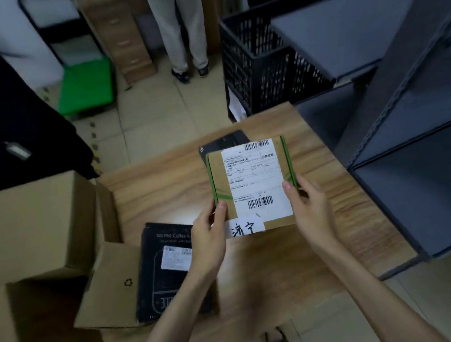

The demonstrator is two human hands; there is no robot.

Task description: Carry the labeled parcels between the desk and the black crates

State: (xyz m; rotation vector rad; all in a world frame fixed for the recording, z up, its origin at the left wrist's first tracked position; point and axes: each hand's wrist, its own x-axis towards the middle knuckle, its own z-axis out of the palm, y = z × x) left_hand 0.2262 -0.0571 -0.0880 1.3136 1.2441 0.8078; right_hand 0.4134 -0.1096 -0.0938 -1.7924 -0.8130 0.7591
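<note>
**Parcel held over the wooden surface**

Fingers of the left hand curl round the lower left edge of a flat brown parcel, with the thumb laid on its face. The right hand grips the lower right edge the same way, its thumb on the white shipping label. Both hands grasp the parcel and hold it above the wooden surface, its label facing up. Green stripes run down the parcel's two sides, and a small white slip with handwritten characters sits at its bottom edge.

Just behind the parcel a dark flat item lies on the surface. Near the left forearm lies a black box with a small label. Open cardboard boxes stand to the left. A black crate stands on the floor beyond the far end of the surface, beside grey shelving on the right. Farther back, a person's legs in light trousers stand by a wooden drawer unit, and a green cart sits near it.
</note>
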